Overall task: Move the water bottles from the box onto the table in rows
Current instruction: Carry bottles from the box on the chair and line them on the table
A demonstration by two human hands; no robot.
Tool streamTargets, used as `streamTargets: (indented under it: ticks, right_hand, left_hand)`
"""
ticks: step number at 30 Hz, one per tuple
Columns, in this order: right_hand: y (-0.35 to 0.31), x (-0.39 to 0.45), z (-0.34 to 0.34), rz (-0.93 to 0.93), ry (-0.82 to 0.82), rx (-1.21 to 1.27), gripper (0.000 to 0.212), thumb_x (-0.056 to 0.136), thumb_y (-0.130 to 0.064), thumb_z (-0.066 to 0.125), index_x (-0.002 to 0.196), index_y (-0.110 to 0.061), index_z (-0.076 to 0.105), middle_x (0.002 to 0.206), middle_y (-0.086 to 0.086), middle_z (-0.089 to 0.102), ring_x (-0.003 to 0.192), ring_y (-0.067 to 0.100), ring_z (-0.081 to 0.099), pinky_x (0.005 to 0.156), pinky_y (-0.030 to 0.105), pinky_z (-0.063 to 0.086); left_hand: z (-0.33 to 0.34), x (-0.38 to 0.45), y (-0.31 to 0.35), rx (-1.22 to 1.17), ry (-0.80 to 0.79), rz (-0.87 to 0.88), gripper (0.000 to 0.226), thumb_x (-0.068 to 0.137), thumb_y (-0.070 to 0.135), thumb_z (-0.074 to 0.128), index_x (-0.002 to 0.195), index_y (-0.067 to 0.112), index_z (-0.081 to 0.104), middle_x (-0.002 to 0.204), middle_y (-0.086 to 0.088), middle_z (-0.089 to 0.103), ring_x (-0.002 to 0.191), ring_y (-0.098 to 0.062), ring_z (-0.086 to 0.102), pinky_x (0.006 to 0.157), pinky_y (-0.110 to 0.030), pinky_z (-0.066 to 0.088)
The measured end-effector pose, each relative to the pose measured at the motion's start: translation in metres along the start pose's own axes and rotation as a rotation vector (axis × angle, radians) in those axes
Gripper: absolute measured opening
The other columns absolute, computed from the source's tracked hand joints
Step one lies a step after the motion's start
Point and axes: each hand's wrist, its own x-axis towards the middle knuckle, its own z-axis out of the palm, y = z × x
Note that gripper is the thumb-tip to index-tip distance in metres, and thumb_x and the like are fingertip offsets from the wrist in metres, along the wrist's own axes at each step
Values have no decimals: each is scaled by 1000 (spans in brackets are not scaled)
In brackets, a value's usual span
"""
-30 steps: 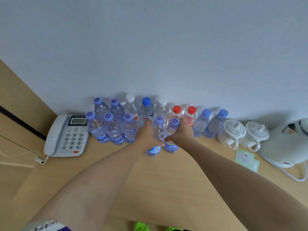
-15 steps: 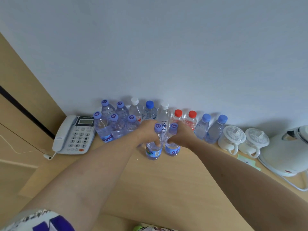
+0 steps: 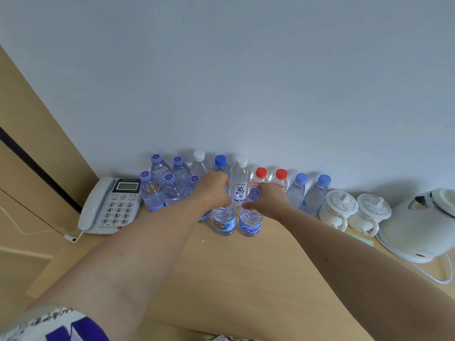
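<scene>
The wooden worktop (image 3: 246,279) carried a white kettle (image 3: 418,225) at its right edge, a telephone (image 3: 110,205) at its left edge, and two lidded cups (image 3: 339,210) between. Water bottles (image 3: 240,180) stood filled in rows along the back edge. The left hand (image 3: 213,193) gripped one front bottle (image 3: 224,220), fingers curled round its neck; the right hand (image 3: 267,200) pinched its neighbour (image 3: 251,221).

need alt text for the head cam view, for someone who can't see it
Both hands each grip a water bottle upright on the wooden table, left hand and right hand, in front of a row of bottles against the wall.
</scene>
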Motion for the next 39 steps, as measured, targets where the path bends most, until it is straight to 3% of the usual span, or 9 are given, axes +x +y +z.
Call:
streamTargets:
  ticks: [4,8,11,14,19,23,28,33,39]
  right_hand:
    - [-5,-1,-4,-49,-2,65,37,71,-21,80,104,-16,65,89,-1,61,83,18,57,65,25,46]
    - [-8,-3,-1,-3,58,59,31,72,-34,82,81,-18,58,74,-3,56,66,12,52,50,24,34]
    - [-11,-3,1,11,65,31,32,72,-35,81,79,-19,55,72,-3,55,66,14,52,48,24,32]
    - [-12,-3,2,16,72,48,32,73,-34,81,74,-20,52,70,-3,53,62,12,49,48,23,31]
    - [-10,-5,5,12,118,92,28,74,-32,80,76,-16,57,71,-2,56,62,12,49,49,23,33]
    - [-13,-5,9,14,160,157,23,74,-28,78,75,-15,59,67,-3,56,61,13,51,48,23,33]
    - [-21,0,15,27,206,218,20,73,-23,75,86,-10,67,77,6,65,73,22,61,58,29,44]
    - [-23,7,19,35,228,234,20,75,-25,75,88,-13,67,74,0,63,73,20,60,56,27,41]
    - [-22,14,19,4,234,225,25,76,-26,78,96,-16,68,78,-2,64,75,19,61,58,26,41]
  left_hand:
    - [-2,1,-2,2,67,-52,39,65,31,89,86,7,66,86,-8,67,82,-26,65,67,-35,52]
    - [-6,6,-1,10,17,-38,32,71,26,82,90,5,67,92,-12,70,88,-28,65,64,-31,45]
    - [-8,10,0,27,-92,18,40,70,20,84,105,12,68,107,-6,68,96,-23,62,71,-27,47]
    - [-2,9,-2,27,-80,110,47,74,14,79,119,18,67,115,-3,67,105,-23,61,76,-24,42]
    - [0,8,-8,59,27,87,11,74,17,75,81,12,67,81,-6,65,78,-27,61,58,-26,42]
    - [-3,8,-14,81,89,15,33,71,27,77,62,13,48,65,-4,53,62,-25,49,51,-27,33]
    - [-2,9,-11,104,134,-8,42,73,29,75,57,15,39,60,-2,42,67,-28,53,50,-29,29]
    - [2,15,-14,119,146,-36,51,73,44,80,58,16,41,61,-1,43,67,-26,52,57,-30,36]
    - [3,22,-15,133,158,-47,56,72,57,79,61,17,40,63,1,44,63,-22,51,51,-28,32]
